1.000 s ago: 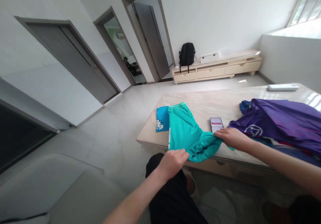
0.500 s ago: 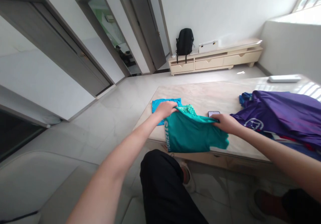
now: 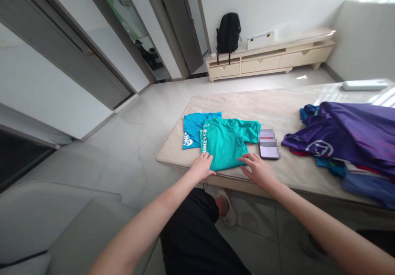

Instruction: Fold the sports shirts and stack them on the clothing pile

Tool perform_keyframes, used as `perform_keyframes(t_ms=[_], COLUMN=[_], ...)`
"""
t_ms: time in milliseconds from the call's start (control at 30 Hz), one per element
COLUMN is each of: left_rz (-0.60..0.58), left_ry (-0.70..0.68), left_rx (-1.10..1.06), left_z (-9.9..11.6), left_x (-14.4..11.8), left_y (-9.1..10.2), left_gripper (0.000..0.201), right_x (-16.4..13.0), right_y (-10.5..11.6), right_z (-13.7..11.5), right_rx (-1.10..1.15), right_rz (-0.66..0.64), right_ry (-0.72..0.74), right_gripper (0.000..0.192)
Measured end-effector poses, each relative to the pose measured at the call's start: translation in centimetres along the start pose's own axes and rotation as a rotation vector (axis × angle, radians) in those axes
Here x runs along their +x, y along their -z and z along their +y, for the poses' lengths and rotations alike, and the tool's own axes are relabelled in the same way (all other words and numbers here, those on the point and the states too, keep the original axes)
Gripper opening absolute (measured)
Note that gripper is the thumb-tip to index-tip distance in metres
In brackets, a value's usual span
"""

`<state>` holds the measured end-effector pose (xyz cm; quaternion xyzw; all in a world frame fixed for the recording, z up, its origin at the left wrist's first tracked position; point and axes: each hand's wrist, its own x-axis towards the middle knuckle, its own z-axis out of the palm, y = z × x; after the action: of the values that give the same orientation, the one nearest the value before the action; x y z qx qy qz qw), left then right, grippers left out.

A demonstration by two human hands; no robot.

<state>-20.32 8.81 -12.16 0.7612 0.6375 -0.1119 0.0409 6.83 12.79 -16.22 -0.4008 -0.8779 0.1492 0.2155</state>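
A green T-shirt with white lettering along its left side lies folded on the light tabletop. It partly covers a blue garment with a white print. At the near left corner of the green T-shirt is my left hand, its fingers resting on the cloth and the thumb apart. My right hand touches the near right edge with spread fingers. Just beyond that hand lies a phone, its screen partly blurred out.
A heap of clothes, topped by a purple shirt, covers the table's right side. Behind it lies a long white object. A black backpack and a white box stand on a low cabinet by the wall.
The green T-shirt, held raised by both hands before, now lies flat and folded on the table. Both hands have come down to its near edge and loosened. The phone shows more fully.
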Motion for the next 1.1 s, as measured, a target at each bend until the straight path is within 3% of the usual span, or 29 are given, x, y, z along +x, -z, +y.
perform_keyframes(t_ms=[100,200,267,400,533,633,700,767,867,1000,1100], left_rz=[-0.042,-0.044,-0.044,-0.021,0.155,0.369,0.448,0.466,0.432,0.433,0.53], left_ry=[0.018,0.024,0.019,-0.034,-0.096,-0.209,-0.267,-0.297,-0.358,-0.49,-0.568], left_rx=[0.046,0.094,0.109,0.112,0.045,-0.092,-0.189,-0.298,-0.439,-0.543,-0.5], left_z=[-0.2,0.7,1.6,3.2,3.9,4.5,5.5,7.2,10.4,15.2,18.9], left_x=[-1.3,-1.9,-2.5,-5.2,-9.4,-11.6,-11.8,-10.4,-5.7,3.9,11.0], left_y=[-0.8,-0.6,-0.2,1.8,6.6,12.0,15.9,19.4,23.0,26.6,31.4], left_gripper=[0.068,0.04,0.027,0.021,0.024,0.028,0.029,0.028,0.028,0.031,0.03], right_x=[0.5,1.4,1.0,-2.1,-6.6,-9.9,-11.6,-12.5,-12.7,-10.9,-8.2], right_y=[-1.5,-1.8,-1.6,0.1,5.6,12.2,17.1,21.8,27.7,34.9,41.8], right_z=[0.2,0.4,0.2,-0.6,-1.7,-3.0,-3.8,-3.8,-1.8,4.4,9.3], right_rx=[-0.027,-0.056,-0.075,-0.096,-0.067,0.053,0.161,0.207,0.196,0.067,-0.135], right_rz=[-0.034,-0.04,-0.03,0.017,0.066,0.125,0.186,0.214,0.204,0.224,0.283], right_ry=[0.037,0.053,0.064,0.053,0.067,0.09,0.076,0.018,-0.103,-0.185,-0.271], right_gripper=[0.037,0.023,0.02,0.024,0.022,0.019,0.02,0.021,0.025,0.031,0.028])
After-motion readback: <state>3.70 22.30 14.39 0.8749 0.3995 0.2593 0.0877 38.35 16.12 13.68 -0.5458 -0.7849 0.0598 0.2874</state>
